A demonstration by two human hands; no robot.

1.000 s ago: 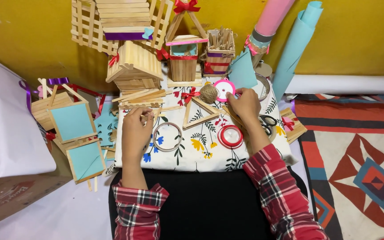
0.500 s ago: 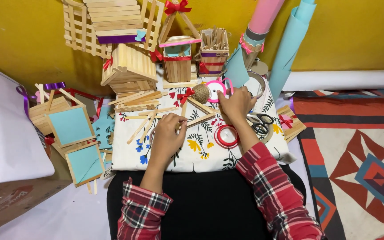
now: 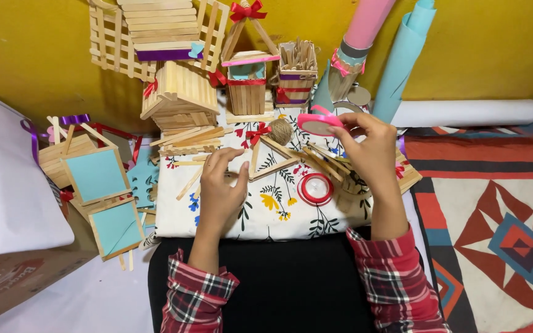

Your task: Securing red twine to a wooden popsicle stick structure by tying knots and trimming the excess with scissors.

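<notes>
The right hand [image 3: 374,151] pinches a pink ribbon roll [image 3: 319,122] up off the flowered cloth [image 3: 266,213], fingers curled on its rim. The left hand [image 3: 223,191] lies lower left, fingertips pinching a thin wooden stick [image 3: 242,174] lying sideways. A yellow wall [image 3: 44,49] stands behind.

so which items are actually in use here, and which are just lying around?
In use:
- pink ribbon spool, held in right hand
- wooden stick triangle, by left hand

Lying about:
- red ribbon spool
- twine ball
- stick house
- blue-panel frames
- paper rolls
</notes>
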